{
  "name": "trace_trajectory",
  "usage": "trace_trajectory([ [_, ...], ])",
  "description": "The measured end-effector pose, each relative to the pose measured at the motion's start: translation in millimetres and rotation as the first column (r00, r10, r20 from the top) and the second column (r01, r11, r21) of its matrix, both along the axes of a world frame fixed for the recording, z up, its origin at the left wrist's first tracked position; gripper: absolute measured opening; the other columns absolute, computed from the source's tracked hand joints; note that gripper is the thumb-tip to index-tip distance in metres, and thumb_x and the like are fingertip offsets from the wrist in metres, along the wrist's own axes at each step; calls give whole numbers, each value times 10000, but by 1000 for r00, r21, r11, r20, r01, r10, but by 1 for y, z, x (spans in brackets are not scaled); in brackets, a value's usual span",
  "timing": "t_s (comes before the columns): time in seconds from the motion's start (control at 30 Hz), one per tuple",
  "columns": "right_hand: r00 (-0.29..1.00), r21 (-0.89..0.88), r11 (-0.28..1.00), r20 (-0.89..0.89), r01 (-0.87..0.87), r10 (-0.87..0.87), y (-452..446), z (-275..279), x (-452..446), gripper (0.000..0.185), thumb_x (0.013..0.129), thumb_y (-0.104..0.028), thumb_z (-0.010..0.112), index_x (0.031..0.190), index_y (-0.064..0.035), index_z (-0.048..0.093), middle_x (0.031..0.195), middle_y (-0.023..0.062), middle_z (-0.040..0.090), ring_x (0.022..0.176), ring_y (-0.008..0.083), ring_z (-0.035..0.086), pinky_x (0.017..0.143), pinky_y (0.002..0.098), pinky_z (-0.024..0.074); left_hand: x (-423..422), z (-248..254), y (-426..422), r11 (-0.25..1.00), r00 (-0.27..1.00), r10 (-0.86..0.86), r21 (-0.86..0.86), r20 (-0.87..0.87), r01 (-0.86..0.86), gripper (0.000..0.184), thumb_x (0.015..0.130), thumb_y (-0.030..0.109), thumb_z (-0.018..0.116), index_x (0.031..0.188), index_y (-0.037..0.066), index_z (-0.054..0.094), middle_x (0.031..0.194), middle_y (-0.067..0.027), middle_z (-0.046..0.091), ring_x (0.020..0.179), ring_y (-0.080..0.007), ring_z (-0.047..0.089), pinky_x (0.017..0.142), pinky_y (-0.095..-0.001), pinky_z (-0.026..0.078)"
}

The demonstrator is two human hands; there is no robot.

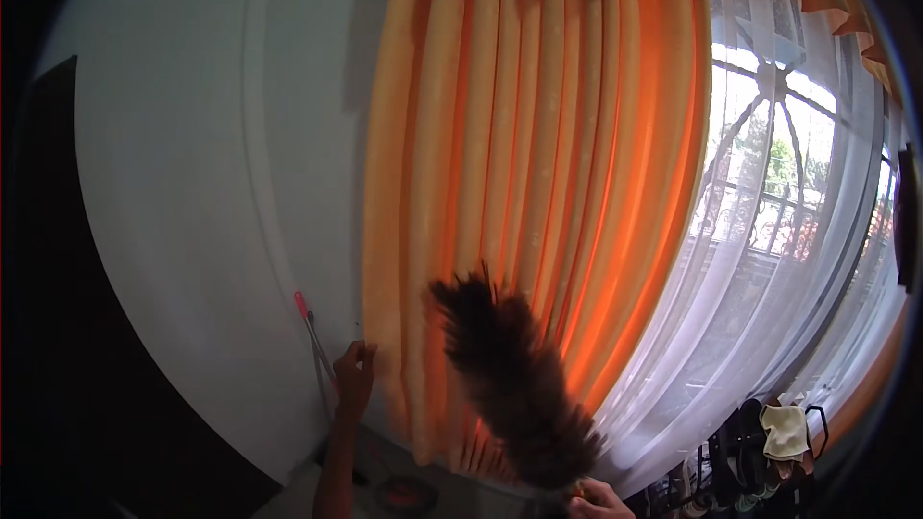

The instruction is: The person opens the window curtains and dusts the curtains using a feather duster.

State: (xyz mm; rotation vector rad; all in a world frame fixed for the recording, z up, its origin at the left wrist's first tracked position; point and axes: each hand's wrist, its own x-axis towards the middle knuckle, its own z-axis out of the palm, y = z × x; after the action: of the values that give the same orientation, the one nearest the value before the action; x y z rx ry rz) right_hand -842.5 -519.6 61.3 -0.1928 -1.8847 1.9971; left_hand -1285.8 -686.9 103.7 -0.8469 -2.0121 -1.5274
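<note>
Dark, bushy feathers of a feather duster reach up in front of the orange curtain. Its handle end is in my right hand, which is closed round it at the bottom of the view. The feathers look slightly blurred and overlap the curtain's lower folds. At the curtain's lower left edge, my left hand is raised with thumb and fingers pinched together on the cloth's border. The curtain hangs in long vertical pleats.
Left of the curtain is a pale wall, with a pink-tipped long handle leaning there. A sheer white curtain covers the barred window. A black rack bearing a pale cloth stands lower right.
</note>
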Motion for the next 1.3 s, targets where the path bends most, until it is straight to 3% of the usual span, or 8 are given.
trace_trajectory([
  [0.3, 986, 477, 863, -101, 165, -133, -52, -48, -147, 169, 940, -187, 619, 1024, -40, 620, 820, 7, 621, 698, 58, 530, 577, 248, 421, -7, -37, -19, 988, 993, -122, 98, -6, 122, 192, 934, 176, 642, 920, -15, 648, 768, -171, 680, 719, -217, 692, 652, -339, 502],
  [0.43, 931, 443, 828, -273, 343, -240, -99, 14, -209, 106, 943, -153, 605, 935, -51, 579, 737, -31, 528, 634, 53, 473, 544, 238, 388, -5, -23, -39, 987, 976, -18, 152, -215, 52, 152, 924, 133, 645, 908, -18, 652, 763, -166, 681, 700, -220, 689, 638, -333, 502],
  [0.63, 834, 149, 834, -265, 532, -485, -105, -4, -268, 211, 991, -209, 556, 1123, -58, 488, 815, -24, 494, 635, 53, 474, 557, 214, 413, -30, -19, -69, 975, 959, -220, 50, 180, 215, 187, 916, 132, 664, 903, -53, 645, 751, -112, 681, 705, -136, 640, 661, -301, 502],
  [0.7, 782, 342, 705, -319, 621, -535, -104, 9, -283, 262, 996, -190, 537, 1194, -55, 433, 861, -15, 484, 678, 61, 477, 565, 216, 414, -32, -19, -71, 967, 963, -253, 28, 89, 252, 188, 904, 145, 669, 892, -42, 660, 754, -173, 686, 699, -215, 689, 653, -325, 514],
  [0.93, 545, 228, 515, -557, 826, -626, -77, 235, -318, 456, 1012, -177, 496, 1395, 5, 328, 1073, 133, 521, 821, 146, 512, 693, 301, 452, -32, -21, -64, 923, 909, -385, 57, 159, 381, 188, 898, 140, 675, 885, -46, 657, 770, -182, 686, 710, -232, 696, 656, -332, 519],
  [1.1, 333, 164, 483, -897, 860, -289, -14, 488, -329, 448, 949, -227, 570, 1362, -189, 399, 748, -30, 521, 592, 42, 479, 487, 219, 402, -34, -33, -58, 913, 907, -406, 74, 109, 400, 169, 894, 128, 676, 881, -39, 657, 766, -177, 683, 702, -260, 693, 648, -335, 520],
  [1.17, 343, 231, 304, -853, 924, -393, -10, 573, -316, 336, 910, -195, 513, 1199, -32, 461, 938, 203, 633, 791, 328, 631, 643, 427, 493, -35, -33, -55, 913, 908, -407, 75, 105, 401, 160, 893, 121, 675, 882, -38, 658, 769, -174, 683, 704, -264, 692, 650, -336, 520],
  [1.3, 316, 389, -34, -794, 920, -520, 21, 620, -307, 210, 921, -210, 522, 964, -8, 560, 723, 92, 527, 601, 186, 486, 501, 357, 390, -41, -25, -52, 915, 907, -403, 71, 120, 397, 136, 894, 100, 664, 886, -36, 652, 772, -171, 678, 709, -272, 684, 660, -344, 516],
])
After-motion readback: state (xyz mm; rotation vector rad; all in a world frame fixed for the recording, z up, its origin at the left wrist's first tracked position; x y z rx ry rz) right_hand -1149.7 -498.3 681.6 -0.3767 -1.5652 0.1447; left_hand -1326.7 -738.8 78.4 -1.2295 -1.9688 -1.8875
